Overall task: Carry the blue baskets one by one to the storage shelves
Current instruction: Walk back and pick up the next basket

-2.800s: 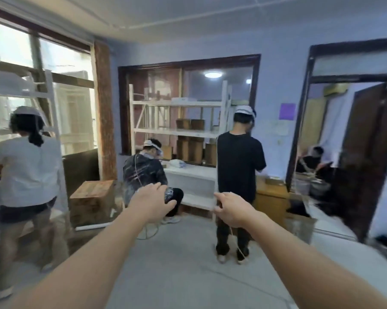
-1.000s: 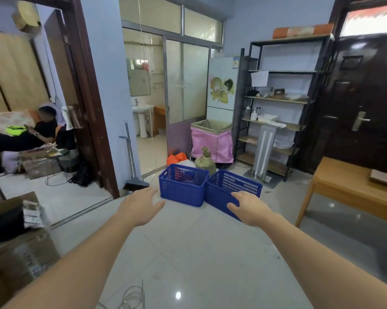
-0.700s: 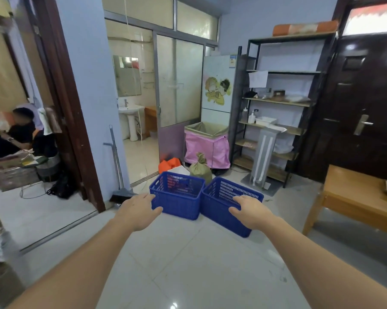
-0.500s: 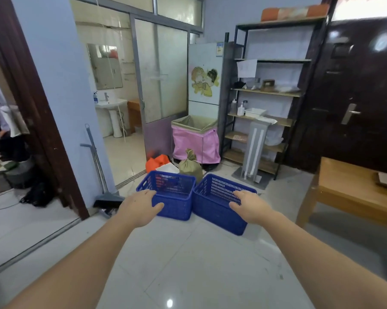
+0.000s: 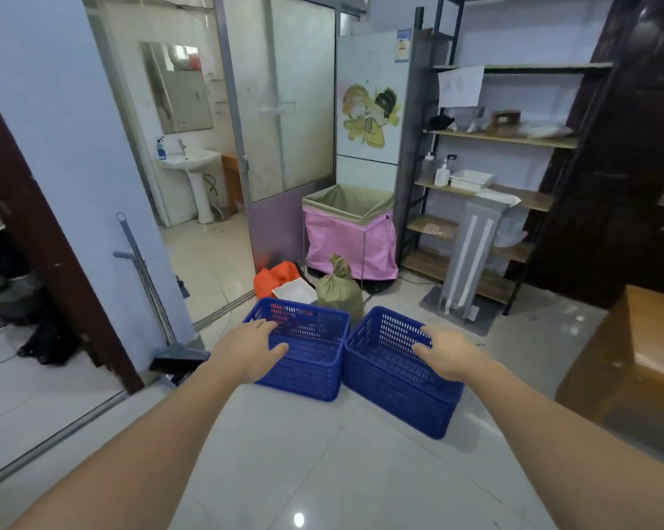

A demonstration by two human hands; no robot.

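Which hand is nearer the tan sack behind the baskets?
Left. The left hand reaches over the left basket, just below the sack; the right hand is over the right basket, farther aside.

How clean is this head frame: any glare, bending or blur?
Head view: a bright glare spot on the glossy floor tiles; the wide lens bows the dark wooden door frame at the left edge; the two blue plastic baskets and both hands stay sharp, the black metal shelf unit slightly soft.

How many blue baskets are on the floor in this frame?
2. The left basket sits on the tiles under the left hand; the right basket sits beside it, under the right hand. Others may lie outside the view.
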